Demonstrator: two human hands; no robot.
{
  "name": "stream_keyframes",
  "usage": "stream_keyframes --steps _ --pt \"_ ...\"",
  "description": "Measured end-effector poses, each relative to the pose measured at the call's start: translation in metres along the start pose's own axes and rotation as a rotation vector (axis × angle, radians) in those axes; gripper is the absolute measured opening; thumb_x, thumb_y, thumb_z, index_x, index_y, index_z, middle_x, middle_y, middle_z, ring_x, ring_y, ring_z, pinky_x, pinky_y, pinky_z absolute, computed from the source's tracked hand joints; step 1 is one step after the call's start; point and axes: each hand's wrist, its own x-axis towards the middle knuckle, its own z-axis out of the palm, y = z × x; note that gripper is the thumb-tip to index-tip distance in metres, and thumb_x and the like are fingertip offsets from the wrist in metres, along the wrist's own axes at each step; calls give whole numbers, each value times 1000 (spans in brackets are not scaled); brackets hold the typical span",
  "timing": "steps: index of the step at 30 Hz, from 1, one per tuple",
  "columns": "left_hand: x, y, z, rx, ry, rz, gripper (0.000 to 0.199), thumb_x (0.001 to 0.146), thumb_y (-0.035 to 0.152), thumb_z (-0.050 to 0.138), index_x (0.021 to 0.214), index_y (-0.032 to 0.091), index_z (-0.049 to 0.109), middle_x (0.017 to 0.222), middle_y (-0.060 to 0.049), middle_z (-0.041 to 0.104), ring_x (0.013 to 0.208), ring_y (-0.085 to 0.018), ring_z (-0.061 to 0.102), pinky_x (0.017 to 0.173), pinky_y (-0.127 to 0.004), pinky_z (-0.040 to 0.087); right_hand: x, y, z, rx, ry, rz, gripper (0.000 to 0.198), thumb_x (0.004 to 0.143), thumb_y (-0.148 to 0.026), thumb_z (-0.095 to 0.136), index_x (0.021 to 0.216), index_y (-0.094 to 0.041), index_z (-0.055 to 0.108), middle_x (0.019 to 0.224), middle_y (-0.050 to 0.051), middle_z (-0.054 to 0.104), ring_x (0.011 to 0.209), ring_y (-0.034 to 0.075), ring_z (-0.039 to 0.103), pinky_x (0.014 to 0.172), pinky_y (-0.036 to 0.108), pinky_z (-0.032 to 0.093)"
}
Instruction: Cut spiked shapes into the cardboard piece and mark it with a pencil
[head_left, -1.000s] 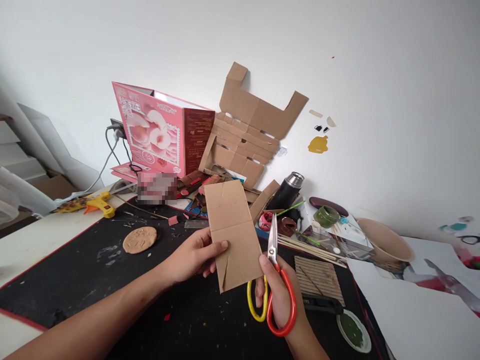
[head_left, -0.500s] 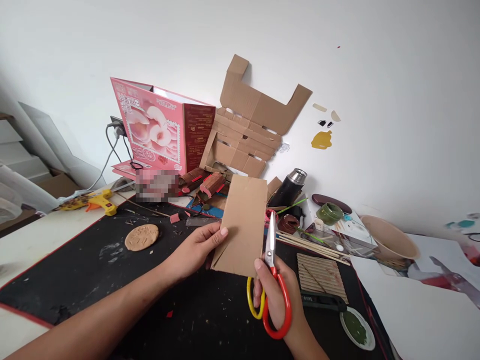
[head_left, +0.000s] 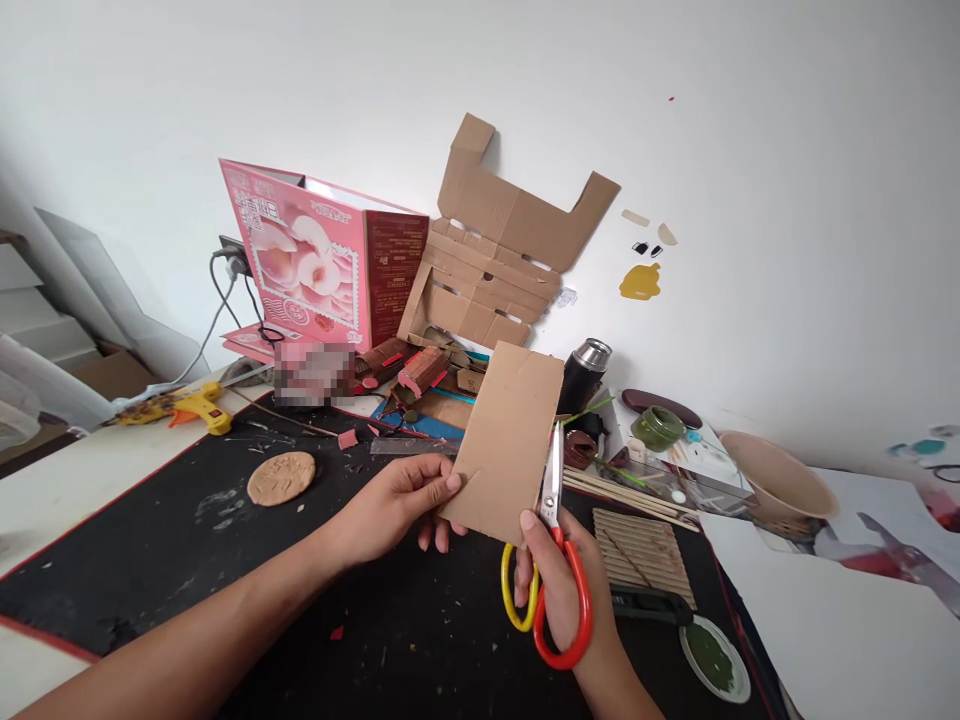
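Background: a plain white wall across the upper frame; below it a white desk with a scuffed black mat, red-edged.

Main item: one cardboard piece, brown, flat, roughly rectangular, lightly creased, raised over the mat at the centre of the frame and tilted.

Your left hand: closed in a pinch on the lower left edge of the piece, thumb in front, fingers curled behind.

Your right hand: closed around the scissors, the thumb also at the lower right corner of the piece. Smooth handles, one red, one yellow; steel blades together, pointing up, just beside the right edge of the card.

Step in hand, by judgement: you are steadying and sizing up the piece, scissors ready. A cut from here would call for parting the blades, a firm left pinch and fingers kept clear.

Also listed:
- Pink box, glossy printed card, upper left.
- Cardboard sheet, large, slotted, against the wall, upper centre.
- Clay disc, round, rough-faced, left of centre.
- Glue gun, yellow plastic, left.
- Flask, black with metal cap, right of centre.
- Corrugated card, ridged, lower right.
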Motion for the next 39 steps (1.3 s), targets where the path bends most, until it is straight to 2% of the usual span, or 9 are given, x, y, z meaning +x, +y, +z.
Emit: stream_keyframes --steps 3,8,11,14,18,25,29,35,39 --pt "3 0 -4 -12 37 20 50 86 66 77 81 18 63 69 -6 77 51 -15 68 46 -21 48 0 -2 1 14 -37 -5 55 91 -73 71 83 -20 60 49 -6 56 37 12 52 40 21 44" --pt "11 8 -19 -135 429 237 47 80 59 86 79 17 65 68 -3 76 51 -12 67 47 -20 49 -6 -4 3 19 -165 -33 58 95 -72 67 103 -15 71 50 -4 59 40 13 55 45 22 46" --pt "11 13 -22 -168 525 297 46 78 57 88 78 16 66 68 -1 74 50 -12 65 45 -19 48 -10 4 5 -63 -262 -66 60 95 -72 68 110 -15 76 56 4 71 50 18 67 53 25 51" --pt "9 15 -19 -179 538 314 45 78 55 89 77 16 65 66 -1 73 49 -12 64 44 -19 48 -9 18 7 -104 -373 -54 68 89 -78 71 116 -15 77 62 6 75 57 22 74 58 28 57" --pt "7 14 -16 -177 523 302 46 79 56 87 78 17 65 65 -2 74 47 -12 64 43 -19 48 -4 27 5 -117 -397 -3 91 73 -91 73 121 -14 77 67 7 75 63 26 79 63 34 61" --pt "4 13 -12 -151 482 292 46 81 57 86 82 18 63 62 -1 74 43 -12 62 40 -18 47 -3 28 -1 -143 -535 -17 94 69 -78 89 138 -17 70 87 13 84 74 28 82 71 33 61" --pt "2 15 -10 -169 482 291 45 81 57 86 82 18 63 62 0 74 43 -11 62 39 -17 46 -5 28 0 -103 -552 43 112 59 -89 85 143 -16 67 89 16 84 73 30 83 72 37 63" --pt "3 14 -9 -175 490 287 47 80 58 87 82 18 63 61 0 73 43 -11 62 38 -17 46 -7 16 0 -104 -579 38 117 60 -95 76 146 -16 66 96 19 84 81 31 82 79 40 63" --pt "2 14 -8 -154 489 278 49 80 60 86 82 19 61 60 1 73 42 -11 62 38 -17 46 -6 17 0 -160 -509 7 99 72 -91 75 134 -14 72 81 10 78 61 22 76 58 27 56"
